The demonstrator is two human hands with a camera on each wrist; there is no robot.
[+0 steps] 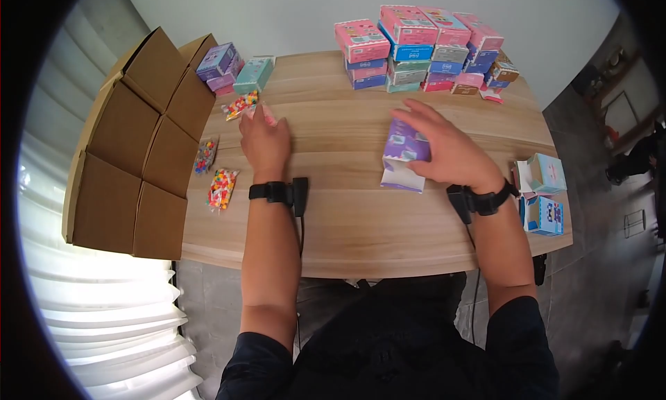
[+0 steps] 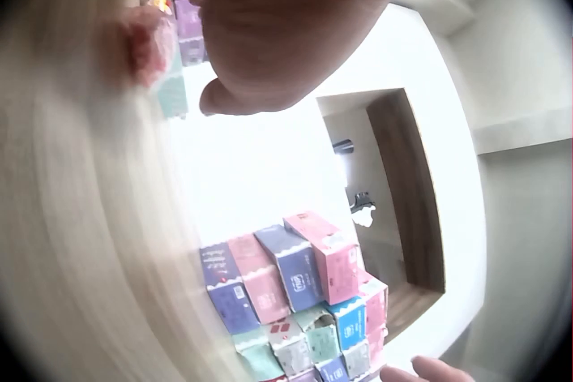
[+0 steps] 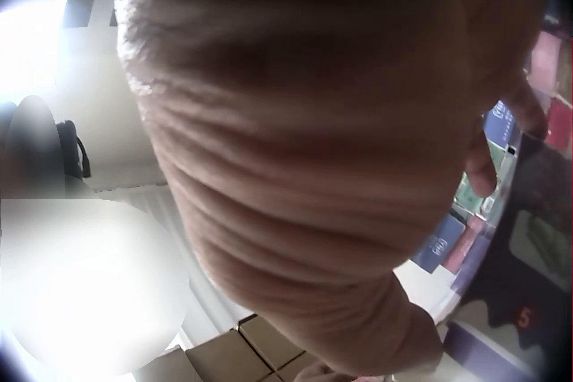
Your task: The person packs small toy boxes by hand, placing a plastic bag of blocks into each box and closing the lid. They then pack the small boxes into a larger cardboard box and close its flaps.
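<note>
Left hand point(image 1: 266, 145): grip released, over pink packet point(image 2: 150, 49) on bench point(image 1: 340, 136) beside candy bag point(image 1: 241, 105); contact unclear.
Right hand point(image 1: 458, 154): grasping purple box point(image 1: 397, 145), likely to steady it; open flap point(image 1: 402, 179) faces body.
Stacked boxes point(image 1: 409, 28): rear, probably sparing working room.

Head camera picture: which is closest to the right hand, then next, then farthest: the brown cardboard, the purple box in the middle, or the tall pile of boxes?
1. Purple box, right by the right hand.
2. Tall pile of boxes, at the back.
3. Brown cardboard, far over on the left.
</note>
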